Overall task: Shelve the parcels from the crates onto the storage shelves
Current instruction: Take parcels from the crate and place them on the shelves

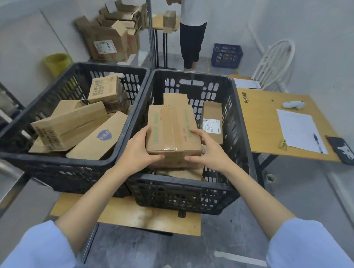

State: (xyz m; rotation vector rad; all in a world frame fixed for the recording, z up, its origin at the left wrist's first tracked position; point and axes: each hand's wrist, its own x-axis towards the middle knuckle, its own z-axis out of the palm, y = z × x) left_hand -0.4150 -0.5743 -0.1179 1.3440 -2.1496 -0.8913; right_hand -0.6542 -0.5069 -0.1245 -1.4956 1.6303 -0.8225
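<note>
Two black plastic crates stand side by side on a low wooden table. In the right crate [241, 136], both my hands hold a taped cardboard parcel [171, 129] with green and red print. My left hand [140, 150] grips its left near corner, thumb across the front face. My right hand [209, 150] grips its right near corner. More parcels lie under and behind it, one bearing a white label [212, 120]. The left crate [55, 165] holds several cardboard parcels [71, 125]. A metal shelf upright [151, 31] rises behind the crates.
A wooden desk [259, 125] at the right carries paper sheets, a pen and a dark pouch. A person in dark trousers [191, 43] stands at the back by a small table. Flattened cartons [111, 31] lean on the wall; a blue crate [227, 55] and white chair [274, 63] stand beyond.
</note>
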